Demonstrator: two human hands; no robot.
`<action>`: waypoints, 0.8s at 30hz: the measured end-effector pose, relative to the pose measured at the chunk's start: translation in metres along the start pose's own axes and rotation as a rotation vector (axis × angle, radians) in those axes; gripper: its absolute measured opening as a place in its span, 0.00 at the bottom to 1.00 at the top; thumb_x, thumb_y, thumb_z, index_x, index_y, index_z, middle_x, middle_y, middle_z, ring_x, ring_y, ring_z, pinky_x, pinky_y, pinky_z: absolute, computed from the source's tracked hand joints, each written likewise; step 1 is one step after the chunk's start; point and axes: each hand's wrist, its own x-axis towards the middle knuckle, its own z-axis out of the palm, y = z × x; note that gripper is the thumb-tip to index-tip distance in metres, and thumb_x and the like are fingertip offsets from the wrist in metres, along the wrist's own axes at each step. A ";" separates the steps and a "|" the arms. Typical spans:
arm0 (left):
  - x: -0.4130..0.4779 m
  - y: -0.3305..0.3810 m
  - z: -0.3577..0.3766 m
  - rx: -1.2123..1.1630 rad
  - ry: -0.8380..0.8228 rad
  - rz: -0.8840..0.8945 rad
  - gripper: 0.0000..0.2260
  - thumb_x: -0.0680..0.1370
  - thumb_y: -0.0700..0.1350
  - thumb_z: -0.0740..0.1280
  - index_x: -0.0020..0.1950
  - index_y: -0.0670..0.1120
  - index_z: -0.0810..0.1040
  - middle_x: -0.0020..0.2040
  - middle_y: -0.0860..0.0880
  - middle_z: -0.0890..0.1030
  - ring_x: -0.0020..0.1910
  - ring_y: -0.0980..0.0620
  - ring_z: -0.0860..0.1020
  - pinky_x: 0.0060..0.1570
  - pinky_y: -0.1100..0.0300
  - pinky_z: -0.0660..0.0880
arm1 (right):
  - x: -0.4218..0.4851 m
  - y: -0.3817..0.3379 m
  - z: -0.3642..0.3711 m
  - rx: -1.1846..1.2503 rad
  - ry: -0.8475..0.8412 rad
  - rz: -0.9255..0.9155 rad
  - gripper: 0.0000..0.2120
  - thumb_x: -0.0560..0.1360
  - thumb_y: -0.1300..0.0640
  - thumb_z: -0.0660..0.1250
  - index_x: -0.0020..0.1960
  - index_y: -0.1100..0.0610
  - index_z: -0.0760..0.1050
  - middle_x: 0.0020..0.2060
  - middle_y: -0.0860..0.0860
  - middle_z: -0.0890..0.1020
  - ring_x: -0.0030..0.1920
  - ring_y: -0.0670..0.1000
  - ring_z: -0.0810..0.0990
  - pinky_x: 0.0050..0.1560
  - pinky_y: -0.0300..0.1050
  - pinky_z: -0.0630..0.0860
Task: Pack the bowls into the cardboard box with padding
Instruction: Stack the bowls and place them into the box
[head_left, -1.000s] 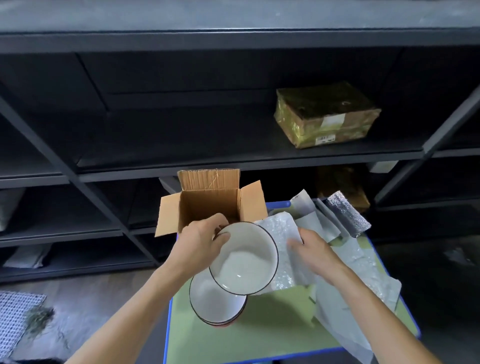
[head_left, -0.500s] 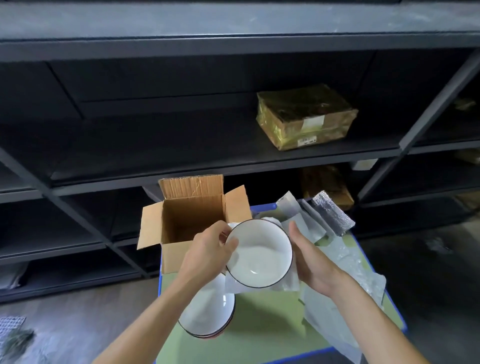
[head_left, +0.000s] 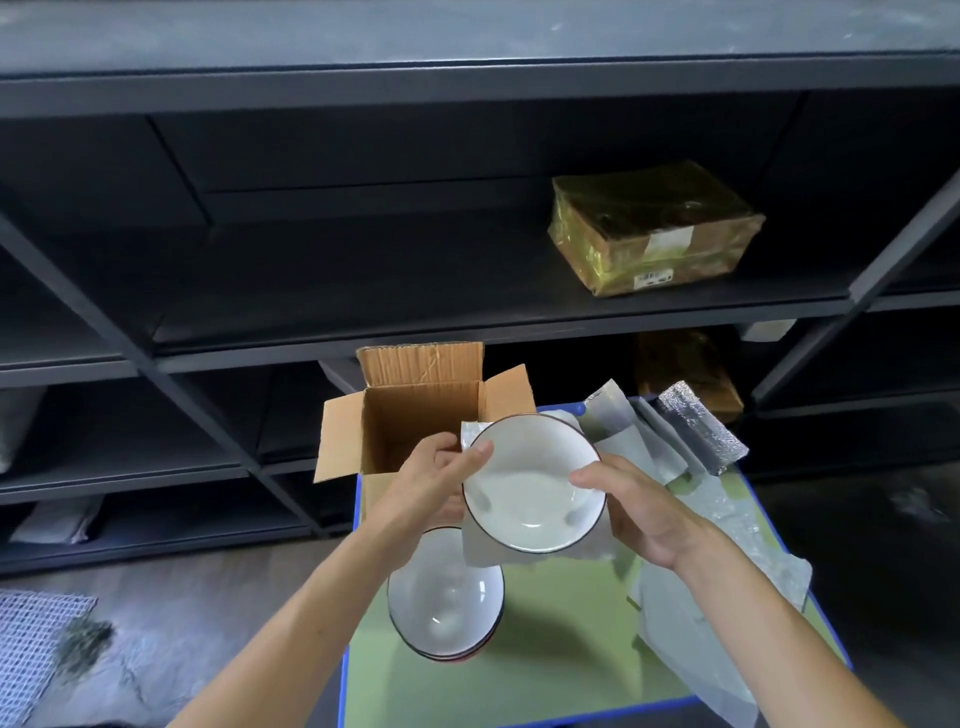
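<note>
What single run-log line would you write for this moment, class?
step: wrap bowl; left hand: grips bowl rim; right hand: holds bowl with padding sheet; cardboard box: open; stacked bowls: unpacked

Two bare forearms extend from the lower edge of the frame and converge at centre. The left hand (head_left: 434, 480) grips the left rim of a white bowl (head_left: 530, 493), with the thumb laid over the rim's inner side and the fingers curled behind. The right hand (head_left: 641, 512) holds the opposite rim, thumb hooked over the edge, its fingers hidden behind the bowl. Both palms face each other across the bowl, which is tilted toward the camera.
</note>
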 end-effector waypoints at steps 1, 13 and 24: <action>-0.002 0.002 -0.004 -0.040 0.036 0.002 0.33 0.74 0.59 0.73 0.71 0.44 0.68 0.54 0.45 0.83 0.51 0.44 0.85 0.51 0.43 0.82 | 0.003 -0.001 0.004 -0.002 -0.002 0.003 0.17 0.71 0.53 0.67 0.59 0.55 0.82 0.55 0.60 0.84 0.53 0.58 0.83 0.49 0.49 0.80; -0.007 0.001 -0.061 -0.057 -0.176 0.004 0.14 0.78 0.60 0.67 0.62 0.60 0.79 0.60 0.51 0.83 0.58 0.46 0.82 0.58 0.46 0.79 | 0.037 -0.007 0.055 -0.015 0.058 0.095 0.25 0.68 0.52 0.68 0.60 0.65 0.77 0.48 0.60 0.81 0.47 0.59 0.79 0.48 0.54 0.70; 0.021 -0.004 -0.088 0.016 -0.008 0.038 0.12 0.82 0.49 0.60 0.52 0.58 0.83 0.50 0.51 0.86 0.51 0.48 0.84 0.50 0.51 0.83 | 0.056 -0.016 0.080 -0.063 0.215 0.079 0.12 0.79 0.60 0.67 0.60 0.63 0.79 0.52 0.58 0.85 0.51 0.56 0.85 0.47 0.50 0.82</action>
